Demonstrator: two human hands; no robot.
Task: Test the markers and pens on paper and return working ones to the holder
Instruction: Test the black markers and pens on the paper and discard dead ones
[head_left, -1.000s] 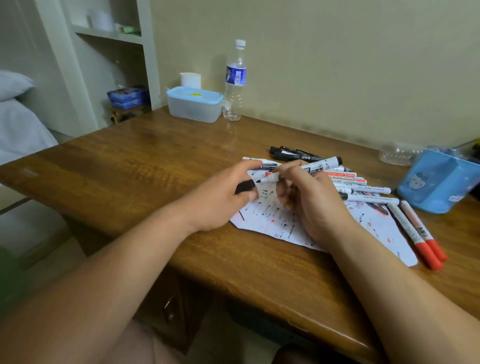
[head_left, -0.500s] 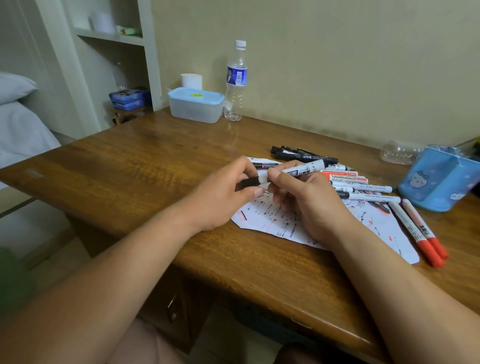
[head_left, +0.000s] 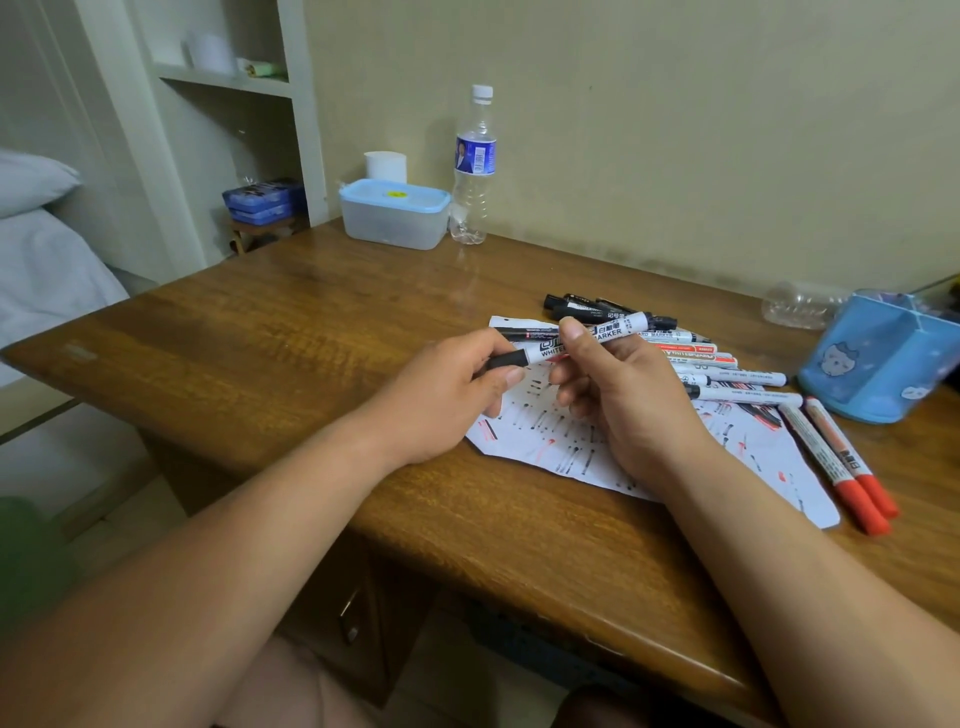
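Both hands hold one white whiteboard marker (head_left: 602, 333) with a black cap, level above the paper. My left hand (head_left: 457, 384) pinches the black cap end between thumb and forefinger. My right hand (head_left: 618, 395) grips the barrel, thumb on top. The cap sits on the marker. Under the hands lies a white sheet of paper (head_left: 774, 462) covered in black and red test strokes. Several more markers (head_left: 727, 374) lie in a row at the paper's far edge, and two red-capped ones (head_left: 841, 462) lie at its right. The blue holder (head_left: 878, 364) stands at the far right.
A wooden desk (head_left: 260, 353) carries everything. At the back stand a lidded plastic box (head_left: 395, 213), a water bottle (head_left: 474, 166) and a roll of paper (head_left: 385, 166). A crushed clear bottle (head_left: 800, 306) lies beside the holder. A bed lies to the left.
The uncapped marker was brought together with the black cap in my left hand; the cap is now on, and both hands have lifted the marker slightly.
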